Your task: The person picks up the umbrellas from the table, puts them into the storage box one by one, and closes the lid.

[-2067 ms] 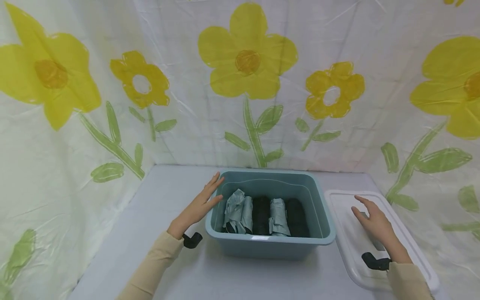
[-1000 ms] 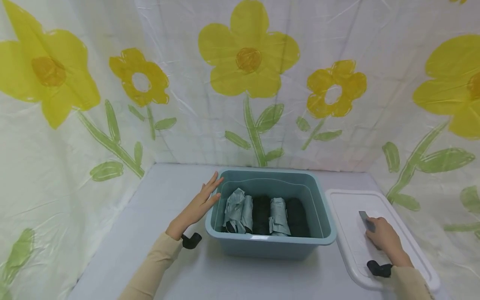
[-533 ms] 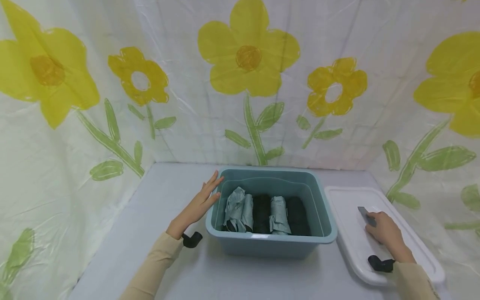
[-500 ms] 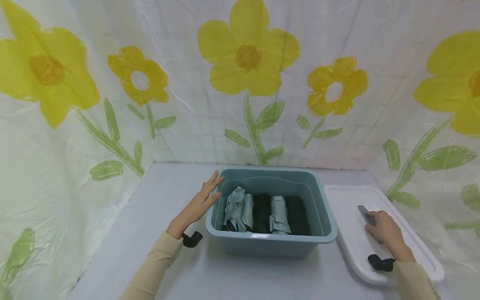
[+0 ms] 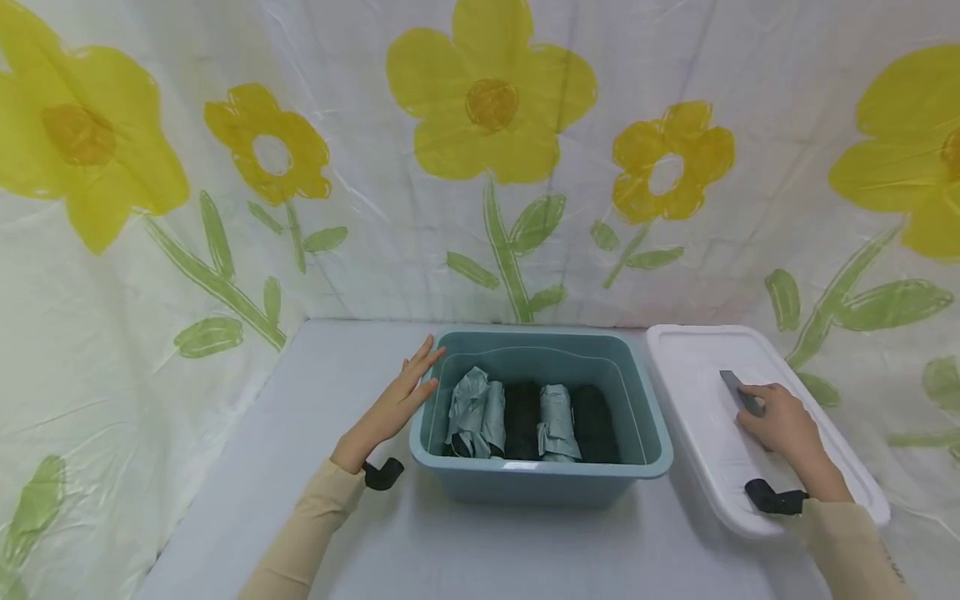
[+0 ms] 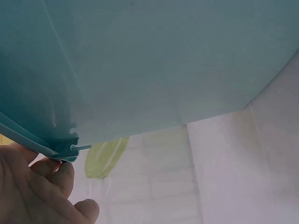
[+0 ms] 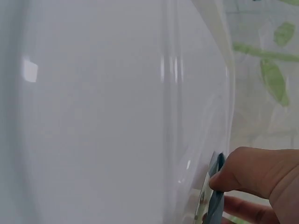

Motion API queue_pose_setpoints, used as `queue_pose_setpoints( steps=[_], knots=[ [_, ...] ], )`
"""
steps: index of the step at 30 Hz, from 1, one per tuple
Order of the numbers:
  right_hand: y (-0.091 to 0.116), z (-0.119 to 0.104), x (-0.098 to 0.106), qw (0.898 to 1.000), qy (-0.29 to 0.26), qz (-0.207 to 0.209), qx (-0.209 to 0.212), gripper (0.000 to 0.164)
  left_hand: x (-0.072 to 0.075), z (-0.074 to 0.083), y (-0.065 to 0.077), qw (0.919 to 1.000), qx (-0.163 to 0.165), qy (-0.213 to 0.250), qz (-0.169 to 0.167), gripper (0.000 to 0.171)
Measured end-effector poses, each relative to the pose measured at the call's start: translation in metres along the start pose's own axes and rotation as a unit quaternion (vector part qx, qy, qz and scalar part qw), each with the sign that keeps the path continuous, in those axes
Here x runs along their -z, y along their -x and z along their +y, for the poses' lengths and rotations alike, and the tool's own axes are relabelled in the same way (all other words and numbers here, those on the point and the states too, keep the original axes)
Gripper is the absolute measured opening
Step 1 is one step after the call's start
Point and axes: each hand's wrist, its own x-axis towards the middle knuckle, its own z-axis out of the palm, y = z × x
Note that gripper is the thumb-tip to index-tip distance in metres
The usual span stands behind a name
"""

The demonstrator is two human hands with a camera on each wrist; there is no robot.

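A blue-green plastic bin [image 5: 536,487] stands at the middle of the table. Inside lie rolled soft bundles side by side, some crinkled grey-blue [image 5: 557,421] and some black [image 5: 595,425]. With mostly straight fingers my left hand [image 5: 386,408] touches the bin's left rim; the left wrist view shows its fingertips at the rim corner [image 6: 65,151]. To the right, my right hand [image 5: 783,425] grips the grey handle [image 5: 738,392] of a white lid [image 5: 693,354]. The lid appears raised off the table, close beside the bin's right side.
A white table [image 5: 300,400] carries the bin. Behind and at both sides hangs a pale plastic sheet [image 5: 360,225] with yellow flowers and green leaves on it. Black wrist mounts [image 5: 384,473] sit on both wrists.
My right hand came down on the lid's handle and took hold of it. The lid has since risen and shifted towards the back. My left hand has stayed at the bin's rim.
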Motion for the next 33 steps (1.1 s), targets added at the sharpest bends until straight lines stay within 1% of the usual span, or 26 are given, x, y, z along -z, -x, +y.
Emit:
queue_pose_setpoints(
  steps=[5,10,18,24,26,31,33],
  knots=[
    [-0.006,-0.007,0.014,1.000,0.001,0.020,0.023,0.042,0.000,0.000,-0.001,1.0000,-0.002,-0.001,-0.001,0.049],
    [-0.012,-0.016,0.030,0.999,0.005,0.029,0.041,0.041,0.001,0.000,-0.001,1.0000,-0.002,-0.004,-0.002,0.049],
    [-0.022,-0.031,0.056,0.993,-0.002,0.046,0.107,0.040,0.002,0.000,0.000,0.9999,-0.002,-0.010,0.000,0.049],
    [-0.028,-0.043,0.067,0.986,-0.001,0.049,0.158,0.039,0.001,-0.002,-0.001,1.0000,-0.006,-0.006,0.000,0.049],
    [-0.030,-0.048,0.068,0.983,0.008,0.052,0.175,0.040,0.001,-0.002,-0.001,1.0000,-0.006,-0.007,0.000,0.049],
    [-0.034,-0.063,0.073,0.973,0.025,0.058,0.223,0.041,0.001,-0.001,-0.001,1.0000,-0.004,-0.005,-0.003,0.049],
    [-0.037,-0.070,0.075,0.968,0.024,0.055,0.244,0.042,0.002,0.000,-0.001,1.0000,-0.003,-0.002,-0.003,0.049]
  ],
)
